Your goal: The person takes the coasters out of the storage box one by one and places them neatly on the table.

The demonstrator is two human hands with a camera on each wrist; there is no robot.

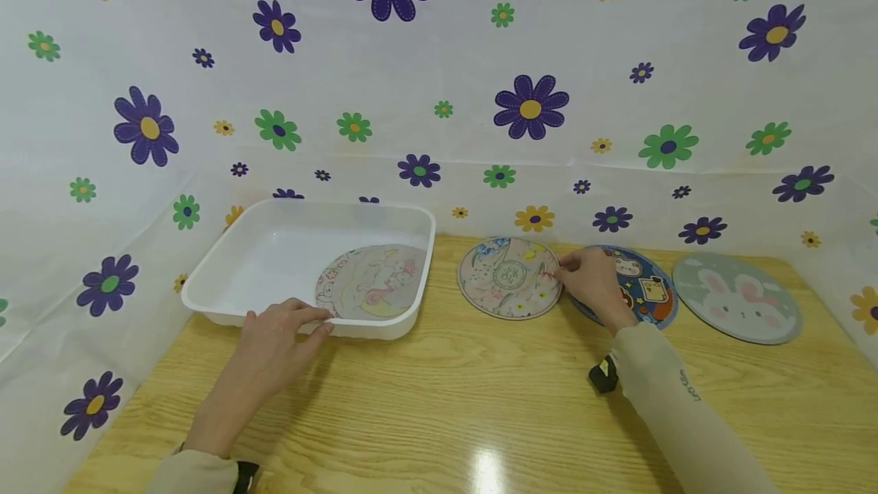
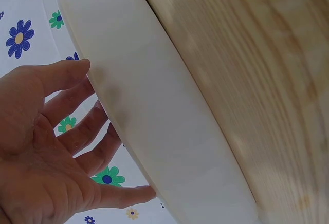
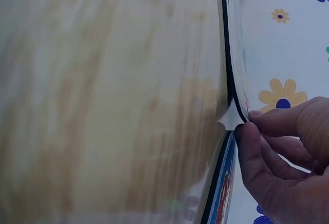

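Flower-printed sheeting (image 1: 411,44) hangs behind a wood-grain table (image 1: 411,418). On its left stands a white tray (image 1: 261,269), one cartoon-printed round mat (image 1: 373,280) inside at the right end; the left hand (image 1: 277,341) holds the near rim between thumb and fingers. Outside, rightmost first, come a rabbit mat (image 1: 737,299), a dark blue mat (image 1: 655,292) and a pale floral mat (image 1: 507,284), just beside the tray. Thumb and fingertip of the right hand (image 1: 593,280) pinch the floral mat's right edge, bent upward, close by the blue one.
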